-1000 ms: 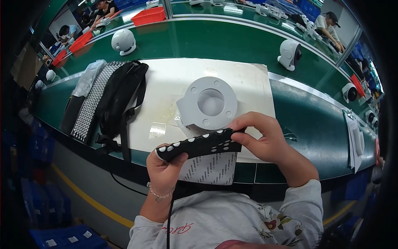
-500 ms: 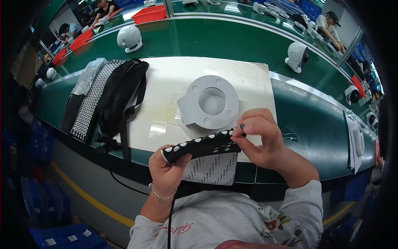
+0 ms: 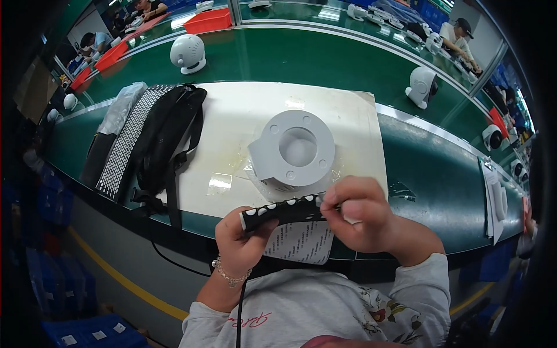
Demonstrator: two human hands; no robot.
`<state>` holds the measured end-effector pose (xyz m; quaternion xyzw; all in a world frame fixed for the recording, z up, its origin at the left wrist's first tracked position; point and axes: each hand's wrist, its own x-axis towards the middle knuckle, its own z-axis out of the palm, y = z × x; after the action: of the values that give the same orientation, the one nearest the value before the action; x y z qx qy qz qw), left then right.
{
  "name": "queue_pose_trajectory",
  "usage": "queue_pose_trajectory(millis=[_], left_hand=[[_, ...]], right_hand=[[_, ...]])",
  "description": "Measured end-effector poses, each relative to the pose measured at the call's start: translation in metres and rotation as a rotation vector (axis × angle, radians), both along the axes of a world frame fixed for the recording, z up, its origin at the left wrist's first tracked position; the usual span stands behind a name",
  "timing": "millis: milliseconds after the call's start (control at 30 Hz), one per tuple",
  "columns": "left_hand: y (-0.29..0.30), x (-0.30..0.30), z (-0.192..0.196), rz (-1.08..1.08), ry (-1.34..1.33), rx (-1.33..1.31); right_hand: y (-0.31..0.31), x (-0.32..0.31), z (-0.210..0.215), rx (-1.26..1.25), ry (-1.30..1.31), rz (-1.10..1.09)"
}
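Dotted strip in hand: a black strip studded with white dots [image 3: 284,213] is held up on the near side of the white ring-shaped base [image 3: 267,155], between that base and the person's body. The left hand [image 3: 239,246], a beaded bracelet [image 3: 232,281] at its wrist, clasps the strip's left end, thumb on the near face. The right hand [image 3: 360,214], nearer the person than the base and to its right, has its fingers pinched together at the strip's other end; blur hides what, if anything, lies between them.

Also nearer the person than the base, a pale sheet with repeated print [image 3: 301,240] shows under the strip; whether the two are joined cannot be told. Clear film [image 3: 261,184] peeks from under the base, which sits on a white board [image 3: 226,127] atop a green table [image 3: 435,168].

Well to the base's left lie a white-dotted black sheet [image 3: 125,145], a heap of black fabric with straps [image 3: 165,124] and crumpled clear plastic [image 3: 123,107]. Beyond the base stand two white round-headed devices, one to its left [image 3: 188,53], one to its right [image 3: 422,87]. Far beyond the base, a red tray [image 3: 208,21] and a capped co-worker [image 3: 457,37] appear.
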<state>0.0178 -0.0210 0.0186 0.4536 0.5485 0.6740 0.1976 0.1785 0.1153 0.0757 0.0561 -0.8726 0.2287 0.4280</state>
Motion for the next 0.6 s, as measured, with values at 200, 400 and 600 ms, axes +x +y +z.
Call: queue_pose_trajectory(millis=[200,400,600], left_hand=[[0.02,-0.001,0.002,0.014,0.255,0.181],[0.028,-0.01,-0.013,-0.067,0.554,0.144],[0.03,-0.008,-0.021,-0.069,0.468,0.18]], right_hand=[[0.046,-0.03,0.011,-0.464,0.033,-0.013],[0.063,-0.05,0.025,-0.728,-0.124,-0.019],[0.063,-0.049,0.032,-0.756,-0.243,-0.024]])
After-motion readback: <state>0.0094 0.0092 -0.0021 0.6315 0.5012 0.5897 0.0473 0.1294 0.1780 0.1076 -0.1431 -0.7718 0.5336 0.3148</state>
